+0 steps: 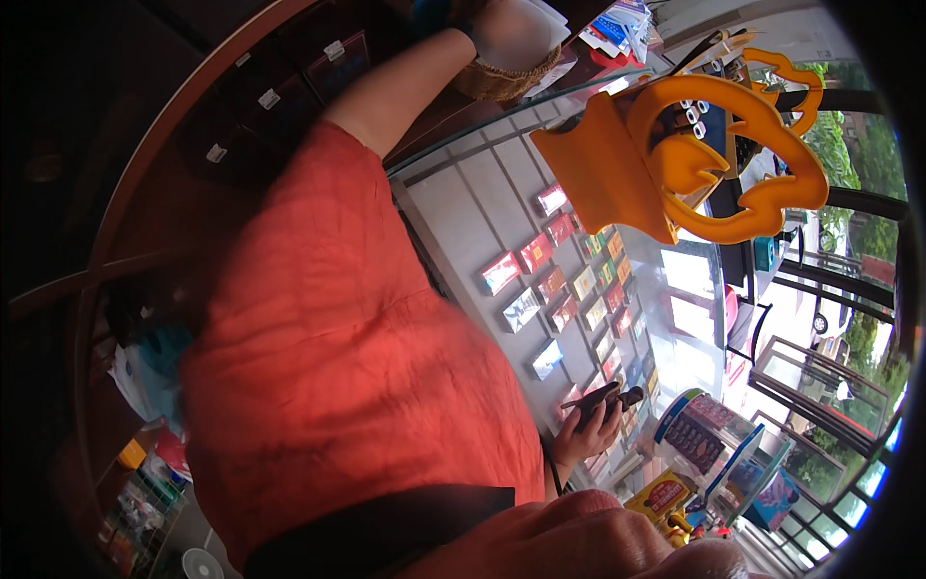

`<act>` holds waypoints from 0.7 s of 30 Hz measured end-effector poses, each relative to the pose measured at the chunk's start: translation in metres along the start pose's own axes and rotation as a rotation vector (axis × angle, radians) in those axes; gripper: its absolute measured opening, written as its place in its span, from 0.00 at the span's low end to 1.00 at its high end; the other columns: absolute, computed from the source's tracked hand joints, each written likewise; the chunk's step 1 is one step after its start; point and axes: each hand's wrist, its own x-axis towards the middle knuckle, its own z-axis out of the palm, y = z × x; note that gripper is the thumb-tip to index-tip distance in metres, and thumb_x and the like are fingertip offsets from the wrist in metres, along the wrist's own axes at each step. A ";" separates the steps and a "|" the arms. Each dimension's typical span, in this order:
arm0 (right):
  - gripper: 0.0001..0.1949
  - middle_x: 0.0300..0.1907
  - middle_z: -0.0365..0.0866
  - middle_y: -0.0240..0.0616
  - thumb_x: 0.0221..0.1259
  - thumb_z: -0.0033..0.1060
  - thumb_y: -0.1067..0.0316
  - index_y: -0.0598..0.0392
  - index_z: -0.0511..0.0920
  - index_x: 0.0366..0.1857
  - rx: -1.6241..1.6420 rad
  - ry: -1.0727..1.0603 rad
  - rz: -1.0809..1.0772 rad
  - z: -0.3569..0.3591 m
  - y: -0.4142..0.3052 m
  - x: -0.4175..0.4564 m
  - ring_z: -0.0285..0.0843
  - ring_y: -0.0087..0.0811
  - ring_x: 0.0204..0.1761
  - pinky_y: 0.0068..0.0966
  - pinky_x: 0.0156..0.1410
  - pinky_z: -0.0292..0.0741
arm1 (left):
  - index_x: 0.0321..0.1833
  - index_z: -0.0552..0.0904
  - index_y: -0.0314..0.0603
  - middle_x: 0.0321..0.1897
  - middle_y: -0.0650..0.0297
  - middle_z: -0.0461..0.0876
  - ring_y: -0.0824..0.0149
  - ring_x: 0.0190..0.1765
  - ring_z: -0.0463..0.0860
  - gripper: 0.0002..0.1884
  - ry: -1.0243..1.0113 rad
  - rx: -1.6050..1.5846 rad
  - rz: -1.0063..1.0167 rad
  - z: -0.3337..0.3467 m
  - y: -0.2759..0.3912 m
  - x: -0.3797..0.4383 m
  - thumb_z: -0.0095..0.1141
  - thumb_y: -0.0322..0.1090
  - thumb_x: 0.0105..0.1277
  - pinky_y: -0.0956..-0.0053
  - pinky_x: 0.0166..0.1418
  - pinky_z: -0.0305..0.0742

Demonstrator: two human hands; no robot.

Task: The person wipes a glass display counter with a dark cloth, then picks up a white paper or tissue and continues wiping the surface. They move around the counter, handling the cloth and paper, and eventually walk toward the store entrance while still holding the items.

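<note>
My left arm in its red sleeve reaches to the top of the view. My left hand [506, 35] is over a woven basket [510, 78] with white paper in it. A blur covers the hand, so its fingers and anything in them cannot be made out. On the lower right, my right hand [587, 433] grips a dark handheld object [599, 399] above the glass counter [452, 199]. Its exact kind is unclear. Under the glass, rows of small boxes [535, 252], apparently cigarette packs, lie near that hand.
An orange cut-out stand [604, 170] rises from the counter. A clear plastic jar [698, 433] and a yellow-and-red box [660, 495] stand beyond my right hand. Papers [622, 30] lie at the top. Dark shelving [275, 65] bears small labels behind me. Windows line the far side.
</note>
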 end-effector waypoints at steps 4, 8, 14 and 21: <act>0.21 0.64 0.69 0.46 0.57 0.59 0.52 0.53 0.78 0.51 -0.014 -0.010 0.001 -0.001 -0.001 0.003 0.63 0.53 0.64 0.49 0.67 0.61 | 0.58 0.76 0.45 0.60 0.49 0.68 0.45 0.65 0.65 0.32 -0.029 0.141 0.282 -0.005 -0.020 -0.004 0.69 0.47 0.48 0.51 0.69 0.59; 0.21 0.64 0.69 0.46 0.57 0.58 0.52 0.54 0.78 0.51 -0.005 -0.021 0.019 -0.001 -0.001 0.001 0.63 0.53 0.64 0.49 0.67 0.60 | 0.57 0.75 0.45 0.57 0.49 0.70 0.44 0.64 0.65 0.31 -0.092 0.232 0.230 -0.021 0.001 -0.009 0.69 0.40 0.47 0.50 0.66 0.62; 0.21 0.64 0.69 0.47 0.57 0.59 0.53 0.54 0.78 0.50 0.002 -0.020 0.017 -0.003 -0.003 0.003 0.63 0.54 0.64 0.50 0.66 0.61 | 0.56 0.74 0.45 0.57 0.50 0.70 0.43 0.63 0.66 0.28 -0.299 0.047 0.063 -0.018 0.002 -0.017 0.65 0.34 0.48 0.48 0.62 0.66; 0.21 0.64 0.69 0.47 0.57 0.59 0.53 0.54 0.78 0.51 0.007 -0.017 0.021 -0.003 -0.005 0.001 0.63 0.54 0.64 0.50 0.65 0.61 | 0.44 0.77 0.46 0.42 0.57 0.78 0.50 0.46 0.80 0.14 -0.219 0.003 0.414 -0.017 -0.020 -0.038 0.63 0.29 0.54 0.60 0.48 0.76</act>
